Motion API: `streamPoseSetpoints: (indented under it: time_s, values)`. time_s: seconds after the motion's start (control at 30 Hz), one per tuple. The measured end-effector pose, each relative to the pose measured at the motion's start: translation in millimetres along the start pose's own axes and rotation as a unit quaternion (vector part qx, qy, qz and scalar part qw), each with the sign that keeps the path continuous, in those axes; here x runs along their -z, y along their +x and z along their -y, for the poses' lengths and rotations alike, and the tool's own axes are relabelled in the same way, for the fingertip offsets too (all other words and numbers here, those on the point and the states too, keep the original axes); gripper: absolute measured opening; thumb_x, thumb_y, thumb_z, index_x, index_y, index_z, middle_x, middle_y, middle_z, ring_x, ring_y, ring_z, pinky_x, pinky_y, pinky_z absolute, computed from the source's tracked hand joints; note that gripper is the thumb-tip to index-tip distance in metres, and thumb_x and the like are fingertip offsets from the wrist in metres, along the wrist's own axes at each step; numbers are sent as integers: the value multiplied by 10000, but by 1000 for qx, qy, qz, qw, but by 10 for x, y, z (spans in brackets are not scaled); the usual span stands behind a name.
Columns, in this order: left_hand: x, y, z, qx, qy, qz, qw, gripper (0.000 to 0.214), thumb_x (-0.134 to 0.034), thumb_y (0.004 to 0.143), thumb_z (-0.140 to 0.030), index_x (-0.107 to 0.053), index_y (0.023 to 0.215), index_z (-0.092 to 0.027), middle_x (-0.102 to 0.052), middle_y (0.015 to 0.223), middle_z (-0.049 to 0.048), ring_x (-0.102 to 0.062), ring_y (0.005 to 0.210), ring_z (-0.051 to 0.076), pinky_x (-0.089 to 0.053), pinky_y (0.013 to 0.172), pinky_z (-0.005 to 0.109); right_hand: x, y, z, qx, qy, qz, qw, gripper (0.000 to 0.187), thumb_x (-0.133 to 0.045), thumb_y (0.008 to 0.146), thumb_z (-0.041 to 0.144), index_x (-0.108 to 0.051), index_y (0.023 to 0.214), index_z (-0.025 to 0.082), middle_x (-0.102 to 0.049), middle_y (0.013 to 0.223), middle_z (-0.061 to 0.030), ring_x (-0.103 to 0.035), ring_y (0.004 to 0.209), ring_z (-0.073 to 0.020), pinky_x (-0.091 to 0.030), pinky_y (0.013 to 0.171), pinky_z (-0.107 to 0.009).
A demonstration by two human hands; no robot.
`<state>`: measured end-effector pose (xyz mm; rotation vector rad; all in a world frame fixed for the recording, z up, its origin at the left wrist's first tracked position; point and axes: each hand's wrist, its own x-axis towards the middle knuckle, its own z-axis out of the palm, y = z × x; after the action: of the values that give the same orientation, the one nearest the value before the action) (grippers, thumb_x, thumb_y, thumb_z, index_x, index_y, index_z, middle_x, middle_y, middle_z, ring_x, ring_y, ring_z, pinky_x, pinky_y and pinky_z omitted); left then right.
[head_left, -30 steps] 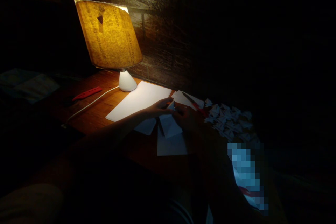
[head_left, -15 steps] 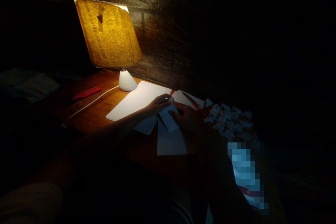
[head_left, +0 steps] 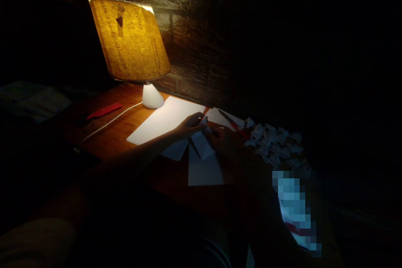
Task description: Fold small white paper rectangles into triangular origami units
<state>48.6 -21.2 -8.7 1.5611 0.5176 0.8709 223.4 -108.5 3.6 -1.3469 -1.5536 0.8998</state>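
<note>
A folded piece of white paper (head_left: 203, 143) is between my hands above the wooden table. My left hand (head_left: 192, 124) pinches its upper end, fingers pressed together. My right hand (head_left: 221, 137), mostly in shadow, grips the same paper from the right near its top. The lower part of the paper hangs spread over a white sheet (head_left: 205, 171) on the table. Another piece of white paper (head_left: 175, 150) lies just under my left wrist. Fingertip detail is dim.
A lit lamp (head_left: 153, 97) with a print-covered shade stands at the back, its white cord (head_left: 108, 124) running left. Near it are a red cutter (head_left: 104, 111) and a stack of white paper (head_left: 169, 119). Scissors (head_left: 230, 121) and many small folded papers (head_left: 273, 144) lie right.
My right hand has shifted slightly up towards my left fingertips. The upper part of the paper is now bunched or folded over between them.
</note>
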Motion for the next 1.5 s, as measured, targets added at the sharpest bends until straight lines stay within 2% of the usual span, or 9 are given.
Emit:
streamPoseSetpoints:
  time_s: [0.17, 0.5, 0.7, 0.8, 1.1, 1.2, 1.3, 1.5]
  values:
    - [-12, -13, -50, -12, 52, -30, 998, 580, -829, 798, -661, -617, 959, -145, -616, 739, -18, -566, 665, 100, -414, 601, 210, -2, -10, -43, 25, 28, 22, 999, 343, -801, 794, 533, -714, 849, 206, -740, 846, -41, -656, 786, -216, -515, 725, -342]
    - [-88, -3, -83, -23, 75, -6, 997, 556, -763, 823, -701, -594, 862, -173, -600, 730, -10, -558, 688, 125, -421, 632, 239, -12, -6, 21, -2, -22, 8, 1000, 499, -828, 710, 668, -603, 712, 222, -650, 700, -17, -551, 662, -178, -437, 609, -303]
    - [-90, 6, -82, -23, 84, -12, 996, 551, -739, 837, -704, -622, 867, -166, -566, 719, -19, -521, 682, 124, -395, 620, 239, -26, 6, -45, -13, -8, 16, 1000, 411, -710, 803, 613, -610, 714, 224, -627, 702, -11, -535, 666, -182, -432, 599, -302]
    - [-71, 5, -78, -33, 67, -23, 997, 545, -753, 835, -692, -645, 884, -160, -600, 771, -1, -548, 734, 135, -418, 655, 239, -27, 24, -75, -10, -17, 6, 1000, 383, -657, 841, 567, -571, 673, 234, -603, 686, -10, -533, 686, -188, -432, 602, -299]
    - [-50, -10, -123, -21, 28, -23, 999, 534, -797, 825, -647, -685, 926, -135, -622, 774, -1, -540, 698, 109, -412, 621, 217, -13, 42, -65, -1, 2, 2, 1000, 400, -560, 866, 592, -534, 672, 243, -558, 657, -7, -491, 634, -177, -404, 571, -298]
    - [-64, -27, -139, -9, 2, -19, 1000, 522, -828, 813, -610, -686, 968, -132, -652, 799, 10, -575, 714, 116, -431, 633, 216, -8, 44, -56, 4, 26, 6, 1000, 391, -555, 871, 587, -580, 710, 232, -603, 689, -18, -533, 655, -186, -431, 582, -302]
    - [-72, -40, -156, 19, -47, 12, 999, 572, -891, 764, -567, -672, 1068, -134, -701, 858, 32, -634, 746, 136, -476, 657, 222, 4, 46, -54, -8, 26, -7, 1000, 391, -545, 877, 583, -638, 764, 220, -677, 746, -37, -593, 715, -209, -469, 619, -307]
    - [-45, -14, -138, 50, -50, 37, 997, 594, -908, 718, -618, -661, 892, -107, -618, 727, -9, -557, 635, 97, -414, 547, 195, 0, 65, -101, -43, 54, -59, 996, 418, -569, 806, 637, -658, 750, 233, -706, 741, -42, -626, 721, -227, -489, 652, -326]
